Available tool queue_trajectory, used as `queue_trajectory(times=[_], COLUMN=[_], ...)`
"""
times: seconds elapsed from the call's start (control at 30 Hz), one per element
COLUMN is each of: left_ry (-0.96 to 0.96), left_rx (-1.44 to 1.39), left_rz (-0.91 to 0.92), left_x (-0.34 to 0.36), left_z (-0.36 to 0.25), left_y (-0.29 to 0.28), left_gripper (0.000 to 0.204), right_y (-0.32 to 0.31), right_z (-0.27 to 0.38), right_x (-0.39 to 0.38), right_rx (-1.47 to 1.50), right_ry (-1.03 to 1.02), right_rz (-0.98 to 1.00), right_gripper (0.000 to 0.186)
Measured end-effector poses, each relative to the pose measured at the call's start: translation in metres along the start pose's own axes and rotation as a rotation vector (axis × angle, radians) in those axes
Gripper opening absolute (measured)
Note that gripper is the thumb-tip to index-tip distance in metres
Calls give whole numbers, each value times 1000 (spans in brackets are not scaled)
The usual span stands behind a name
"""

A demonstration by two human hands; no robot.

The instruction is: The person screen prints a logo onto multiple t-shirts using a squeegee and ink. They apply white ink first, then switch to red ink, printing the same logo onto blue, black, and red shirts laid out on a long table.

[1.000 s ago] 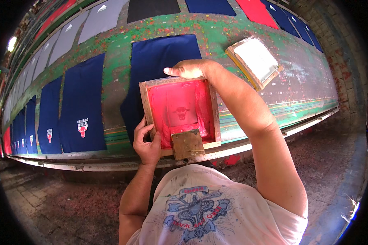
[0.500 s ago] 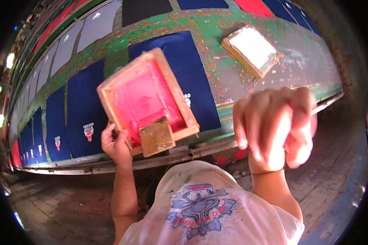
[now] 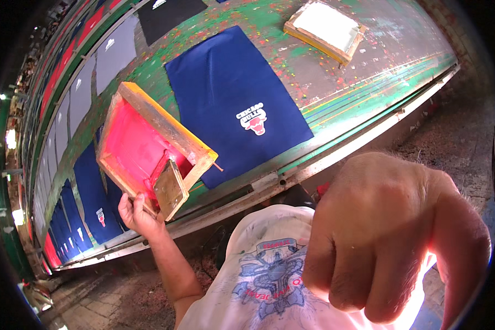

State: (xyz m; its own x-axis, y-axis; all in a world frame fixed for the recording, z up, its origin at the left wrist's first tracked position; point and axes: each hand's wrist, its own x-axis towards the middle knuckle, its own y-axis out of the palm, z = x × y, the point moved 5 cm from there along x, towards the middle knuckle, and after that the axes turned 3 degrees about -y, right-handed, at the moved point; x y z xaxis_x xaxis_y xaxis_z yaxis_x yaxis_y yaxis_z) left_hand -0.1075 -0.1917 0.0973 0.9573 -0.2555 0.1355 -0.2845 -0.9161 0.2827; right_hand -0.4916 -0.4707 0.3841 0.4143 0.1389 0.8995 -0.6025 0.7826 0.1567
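Note:
My left hand [image 3: 140, 214] grips the near lower edge of a wooden screen-printing frame [image 3: 176, 135], fingers closed on its rim. The frame is tilted, and pink-red ink [image 3: 140, 135] coats its inside. A flat wooden squeegee [image 3: 171, 190] leans in its lower corner, close to that hand. Beside the frame, a navy fabric panel [image 3: 220, 82] lies on the table with a white and red bull-head print [image 3: 253, 118]. My right hand [image 3: 385, 225] is raised large in the foreground at the right. Its fingers bend loosely downward, the thumb apart; nothing shows in it, though its fingertips are hidden.
A second wooden frame [image 3: 324, 33] with a white inside rests on the long green, paint-spotted table [image 3: 363, 91]. More navy panels [image 3: 91, 176] and grey panels [image 3: 115, 58] run along the left; a black panel [image 3: 170, 19] lies farther back. A metal rail [image 3: 313, 170] edges the table's near side.
The screen frame has moved left and tilted more, uncovering the bull print on the navy panel. My right hand has come up closer to the camera, its fingers more curled. The view has shifted.

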Motion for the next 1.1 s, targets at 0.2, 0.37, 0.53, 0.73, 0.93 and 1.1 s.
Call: queue_trajectory(times=[0.2, 0.37, 0.53, 0.73, 0.93, 1.1], left_ry=[1, -21, -36, 1, -48, 24], left_rx=[-33, -39, -58, -56, -8, 16], left_rz=[-28, -48, -73, -92, -183, -203], left_x=[-3, 5, 7, -22, -81, -132], left_z=[10, 23, 32, 21, 1, -13], left_y=[-22, -36, -34, 11, 91, 140], left_gripper=[39, 41, 43, 39, 38, 38], right_y=[1, -3, -13, -105, -207, -239], right_z=[-29, -23, 41, 145, 181, 203], right_x=[15, 11, -45, -250, -392, -385], right_rx=[25, -57, -546, -1622, -1628, -1948], right_ry=[27, 55, -5, 305, 543, 1255], right_rz=[47, 25, -429, -1529, -1952, -1806], right_gripper=[20, 19, 13, 52, 75, 77])
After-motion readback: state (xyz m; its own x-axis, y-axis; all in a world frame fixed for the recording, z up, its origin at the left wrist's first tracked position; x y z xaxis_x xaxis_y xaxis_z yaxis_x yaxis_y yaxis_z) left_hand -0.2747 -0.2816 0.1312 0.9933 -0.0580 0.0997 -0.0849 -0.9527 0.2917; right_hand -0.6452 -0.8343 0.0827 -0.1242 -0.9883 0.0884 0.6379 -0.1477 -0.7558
